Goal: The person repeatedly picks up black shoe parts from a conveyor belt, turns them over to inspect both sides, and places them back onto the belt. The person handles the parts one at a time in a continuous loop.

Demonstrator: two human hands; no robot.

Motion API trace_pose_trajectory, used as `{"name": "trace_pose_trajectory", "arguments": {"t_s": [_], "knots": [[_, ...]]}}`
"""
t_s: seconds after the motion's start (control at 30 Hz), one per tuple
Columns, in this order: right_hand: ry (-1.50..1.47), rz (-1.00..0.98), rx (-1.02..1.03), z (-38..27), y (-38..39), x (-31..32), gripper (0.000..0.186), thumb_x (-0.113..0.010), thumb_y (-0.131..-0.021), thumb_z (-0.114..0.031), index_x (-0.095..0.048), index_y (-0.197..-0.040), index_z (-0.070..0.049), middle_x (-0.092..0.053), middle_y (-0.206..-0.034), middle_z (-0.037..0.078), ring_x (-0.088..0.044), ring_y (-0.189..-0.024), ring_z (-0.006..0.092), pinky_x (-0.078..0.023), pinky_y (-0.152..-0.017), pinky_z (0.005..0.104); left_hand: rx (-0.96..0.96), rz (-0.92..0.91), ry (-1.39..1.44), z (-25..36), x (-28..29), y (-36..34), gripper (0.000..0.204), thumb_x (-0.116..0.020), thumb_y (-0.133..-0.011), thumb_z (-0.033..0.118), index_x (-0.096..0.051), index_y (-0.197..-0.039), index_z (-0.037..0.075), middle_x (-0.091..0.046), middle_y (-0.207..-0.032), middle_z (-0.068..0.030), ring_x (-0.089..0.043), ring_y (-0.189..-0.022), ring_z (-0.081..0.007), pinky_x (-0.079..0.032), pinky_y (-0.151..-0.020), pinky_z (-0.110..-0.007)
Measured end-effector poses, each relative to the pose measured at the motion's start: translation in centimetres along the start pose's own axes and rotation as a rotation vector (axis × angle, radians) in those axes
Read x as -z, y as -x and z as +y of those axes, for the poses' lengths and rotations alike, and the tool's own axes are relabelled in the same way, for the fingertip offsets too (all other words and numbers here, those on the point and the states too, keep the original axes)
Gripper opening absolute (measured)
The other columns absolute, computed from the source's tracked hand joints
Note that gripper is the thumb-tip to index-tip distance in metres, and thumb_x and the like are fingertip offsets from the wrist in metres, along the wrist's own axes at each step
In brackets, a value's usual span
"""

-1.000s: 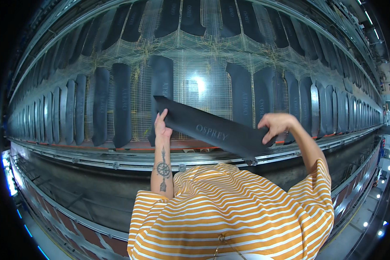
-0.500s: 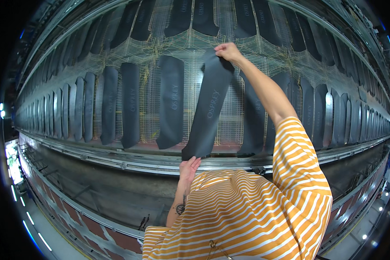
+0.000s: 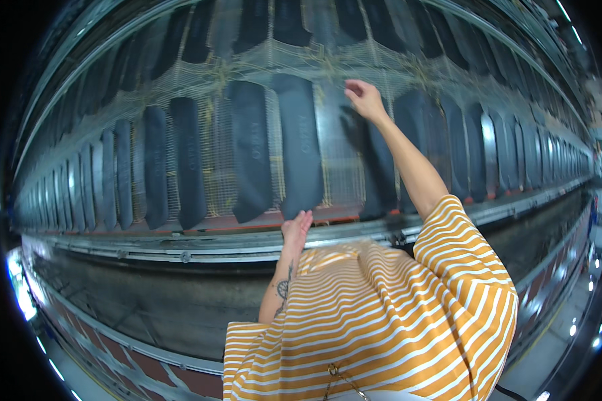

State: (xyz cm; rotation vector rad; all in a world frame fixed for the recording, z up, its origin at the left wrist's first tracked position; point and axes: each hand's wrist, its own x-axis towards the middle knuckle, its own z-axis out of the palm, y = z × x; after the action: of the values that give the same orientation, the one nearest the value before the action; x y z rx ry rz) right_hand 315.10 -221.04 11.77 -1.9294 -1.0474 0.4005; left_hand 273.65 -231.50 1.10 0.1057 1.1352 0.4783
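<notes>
A long dark grey fabric-like panel [image 3: 299, 144] with pale lettering lies flat on the gridded surface [image 3: 217, 177]. At its near end is my left hand [image 3: 295, 229], open, its fingers stretched out and touching the panel's lower edge. My right hand [image 3: 366, 101] hangs over the grid to the right of the panel's far end. It is empty, its fingers loosely curved with a gap at the thumb. A similar panel [image 3: 251, 154] lies just left of this one. Another dark panel [image 3: 379, 174] sits below my right forearm, partly in shadow.
Rows of matching panels run along both sides, with a second row [image 3: 291, 23] farther back. A metal rail [image 3: 247, 244] borders the near edge. Below it runs a dark trough [image 3: 180, 287]. Yellowish threads [image 3: 328, 61] cross the mesh between rows.
The panel, earlier slanted and held at both ends, now lies straight beside its left neighbour. My right hand has let go of its far end and moved away to the right. The view has shifted.
</notes>
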Motion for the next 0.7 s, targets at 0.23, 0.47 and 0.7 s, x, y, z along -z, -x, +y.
{"name": "trace_pose_trajectory", "arguments": {"t_s": [0.23,0.47,0.7], "knots": [[0.271,0.087,-0.781,9.9,31.4,7.9,0.04,-0.078,-0.072,-0.026,-0.069,-0.103,-0.002,-0.07,-0.089,0.015,-0.069,-0.089,0.0281,-0.053,-0.083,0.0366,-0.154,-0.263,-0.703,-2.5,-1.6,1.7,0.026,-0.07,-0.089,0.012,-0.063,-0.109,-0.003,-0.069,-0.103,-0.0136,-0.069,-0.096,-0.0231,-0.057,-0.081,-0.031],[0.243,0.247,-0.771,10.8,34.2,6.0,0.058,-0.079,-0.068,-0.038,-0.067,-0.11,0.001,-0.07,-0.103,0.018,-0.066,-0.1,0.0324,-0.05,-0.089,0.0399,-0.935,-0.719,-1.489,-8.2,-8.0,3.1,0.034,-0.066,-0.081,0.018,-0.065,-0.112,0.004,-0.064,-0.117,-0.0176,-0.056,-0.109,-0.0372,-0.044,-0.097,-0.046],[0.333,0.098,-0.796,10.2,34.7,7.4,0.043,-0.084,-0.062,-0.027,-0.067,-0.089,0.003,-0.069,-0.096,0.02,-0.067,-0.094,0.0346,-0.051,-0.087,0.0413,-1.098,-0.547,-1.667,-11.5,-6.2,3.5,0.026,-0.063,-0.082,0.015,-0.064,-0.105,0.003,-0.063,-0.097,-0.0181,-0.057,-0.097,-0.0376,-0.046,-0.088,-0.045]]}}
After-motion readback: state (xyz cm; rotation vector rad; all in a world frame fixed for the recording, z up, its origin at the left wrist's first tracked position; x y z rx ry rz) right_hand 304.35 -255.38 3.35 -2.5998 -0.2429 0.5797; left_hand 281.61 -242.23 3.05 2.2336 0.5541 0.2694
